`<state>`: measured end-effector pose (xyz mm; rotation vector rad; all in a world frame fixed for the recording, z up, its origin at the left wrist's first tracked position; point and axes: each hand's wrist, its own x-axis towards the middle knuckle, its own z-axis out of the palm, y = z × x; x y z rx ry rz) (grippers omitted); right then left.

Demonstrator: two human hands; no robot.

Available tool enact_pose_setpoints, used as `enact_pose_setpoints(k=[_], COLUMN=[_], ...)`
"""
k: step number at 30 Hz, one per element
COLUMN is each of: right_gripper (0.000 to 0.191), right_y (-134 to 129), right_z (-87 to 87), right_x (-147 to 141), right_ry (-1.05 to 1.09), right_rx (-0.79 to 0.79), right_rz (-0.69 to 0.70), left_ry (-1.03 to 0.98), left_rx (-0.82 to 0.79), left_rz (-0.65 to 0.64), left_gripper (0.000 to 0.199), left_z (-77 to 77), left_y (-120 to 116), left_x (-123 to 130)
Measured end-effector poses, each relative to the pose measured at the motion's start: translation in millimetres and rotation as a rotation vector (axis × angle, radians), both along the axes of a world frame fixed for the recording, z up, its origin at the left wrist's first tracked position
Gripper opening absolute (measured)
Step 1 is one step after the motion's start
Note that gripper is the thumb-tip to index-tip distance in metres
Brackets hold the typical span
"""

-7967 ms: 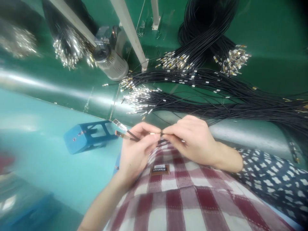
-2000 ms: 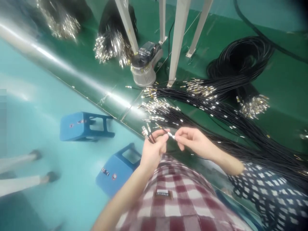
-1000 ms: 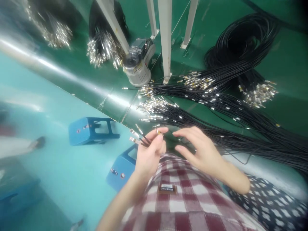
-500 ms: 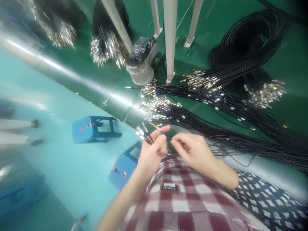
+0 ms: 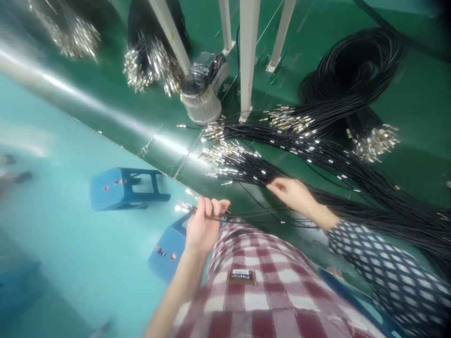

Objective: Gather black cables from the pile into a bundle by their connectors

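Downward, the view took in two bare hands at the near edge of a green table [image 5: 148, 119]. The left hand [image 5: 203, 225] held several black cables [image 5: 253, 215], its fingers curled closed around them just below their ends. The silvery connectors [image 5: 183, 206] stuck out past the fist on the left, and the cables trailed off to the right, passing below the other hand. The right hand [image 5: 291, 193] had thumb and forefinger pinched narrow at the near cable bundle [image 5: 260, 170]; whether they gripped a strand could not be told. That bundle lay along the table's near edge, its bright ends fanned toward the left. A far cable bundle [image 5: 282, 138] ran beside it, and behind that lay a coiled bundle [image 5: 366, 70] of black cable. A grey machine [image 5: 201, 105] stood next to white posts [image 5: 247, 56], with a hanging bundle [image 5: 151, 65] farther left. On the turquoise floor [image 5: 63, 225], two blue stools [image 5: 111, 188] sat beyond the table edge. The wearer's red-and-white checked apron [image 5: 253, 300] filled the bottom, beside a dark patterned sleeve [image 5: 380, 263].
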<state>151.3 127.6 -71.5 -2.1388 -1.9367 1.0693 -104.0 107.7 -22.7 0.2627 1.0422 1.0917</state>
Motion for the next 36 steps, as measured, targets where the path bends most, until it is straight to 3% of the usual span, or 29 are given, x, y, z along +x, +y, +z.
enact_pose_setpoints(k=[3,6,10,13,17,22,29,36], right_gripper=[0.022,0.018,0.024,0.028,0.021,0.019,0.024,0.018], right_y=[18,14,-17,-38,-49,-50,-53,-59], right_z=[-10.7,-8.5,18.6,43.0,60.8,66.0,69.2,68.7], right_x=[-16,-21,-9,-9,-20,-25,-23,-20], right_ry=[-0.093,-0.029,0.229,0.475,0.501,0.529,0.631,0.51], right_rx=[0.057,0.012,-0.062,-0.004,0.178,0.219,0.058,0.195], right_rz=[0.0,0.021,0.059,0.009,0.027,0.041,0.08,0.092], left_ry=[-0.064,-0.049,0.017,0.071,0.137,0.179,0.28,0.28], left_rx=[-0.065,-0.11,-0.099,-0.068,0.02,0.044,0.088,0.126], left_rz=[-0.027,-0.061,-0.111,-0.164,-0.215,-0.235,-0.105,-0.168], left_gripper=[0.047,0.036,0.016,0.021,0.034,0.027,0.018,0.014], left_z=[1.0,2.4,6.1,15.9,30.5,33.1,33.7,33.4], left_y=[-3,-5,-2,3,9,9,7,-2], left_x=[1,5,10,18,30,39,45,42])
